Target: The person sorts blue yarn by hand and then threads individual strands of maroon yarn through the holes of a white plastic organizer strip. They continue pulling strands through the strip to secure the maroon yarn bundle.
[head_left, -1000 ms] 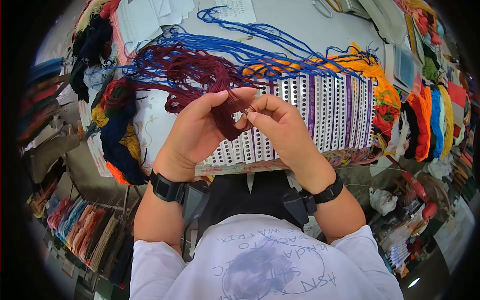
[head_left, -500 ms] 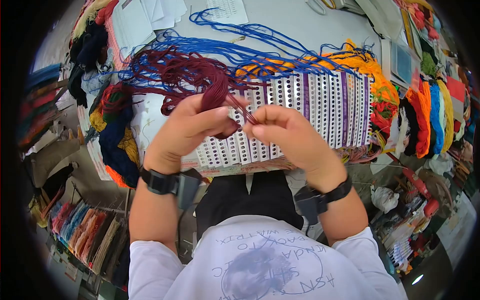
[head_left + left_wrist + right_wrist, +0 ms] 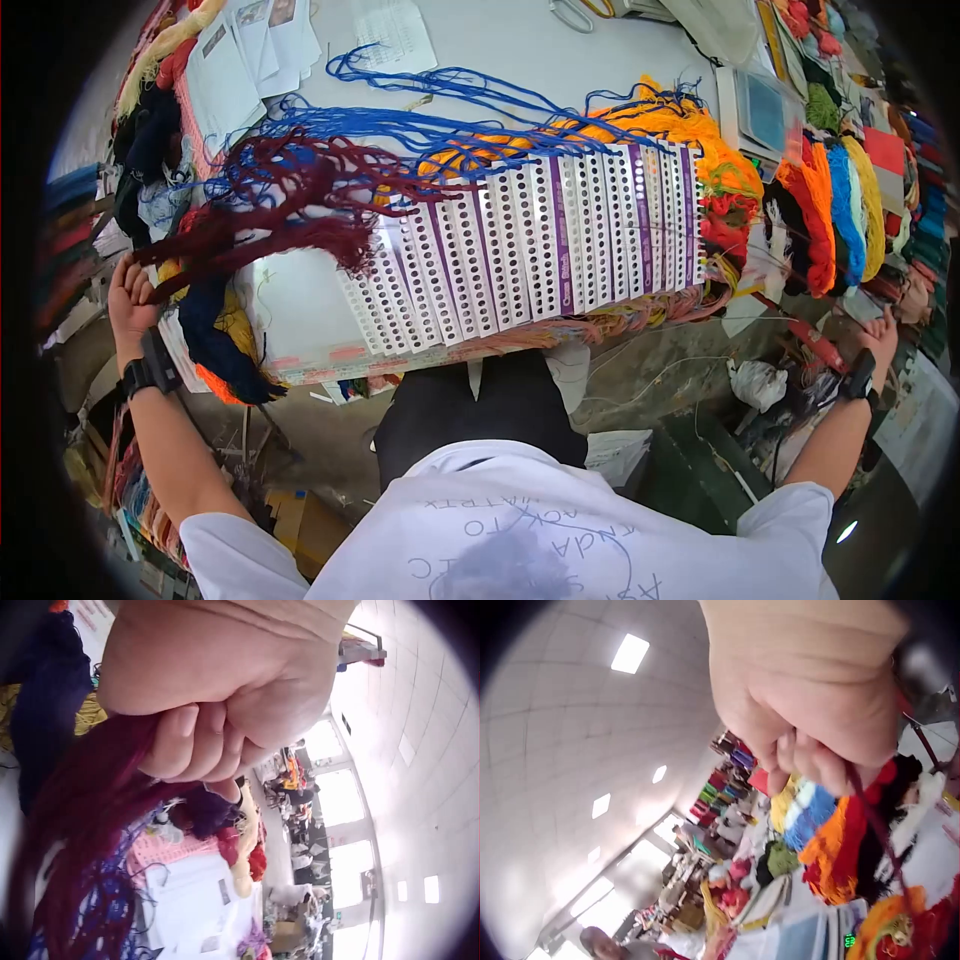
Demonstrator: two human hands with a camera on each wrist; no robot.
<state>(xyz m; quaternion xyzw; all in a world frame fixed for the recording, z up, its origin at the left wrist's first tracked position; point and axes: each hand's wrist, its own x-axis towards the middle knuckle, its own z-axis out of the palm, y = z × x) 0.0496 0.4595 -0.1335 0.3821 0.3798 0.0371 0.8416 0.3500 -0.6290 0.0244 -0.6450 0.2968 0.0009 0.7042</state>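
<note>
At the far left of the head view, my left hand (image 3: 133, 300) grips one end of a maroon thread bundle (image 3: 300, 190). The rest of it stretches over the table's left part in loose, blurred strands. In the left wrist view, curled fingers (image 3: 196, 742) close round the bundle. Far out to the right, past the table's end, is my right hand (image 3: 880, 340). Its fingers are curled round a thin maroon thread (image 3: 877, 817), which runs down out of the fist in the right wrist view. White and purple cards with rows of holes (image 3: 530, 240) lie overlapped along the table's front.
Blue threads (image 3: 480, 90) spread behind the cards, with orange thread (image 3: 725, 155) at their right end. Navy hanks (image 3: 215, 330) hang over the left edge. Papers (image 3: 225, 85) lie at the back left. Coloured hanks (image 3: 850, 220) line the right side.
My hands, close together over the cards with the maroon bundle between them, have swung wide apart. The left drew the bundle leftward; the right went far right with a thread.
</note>
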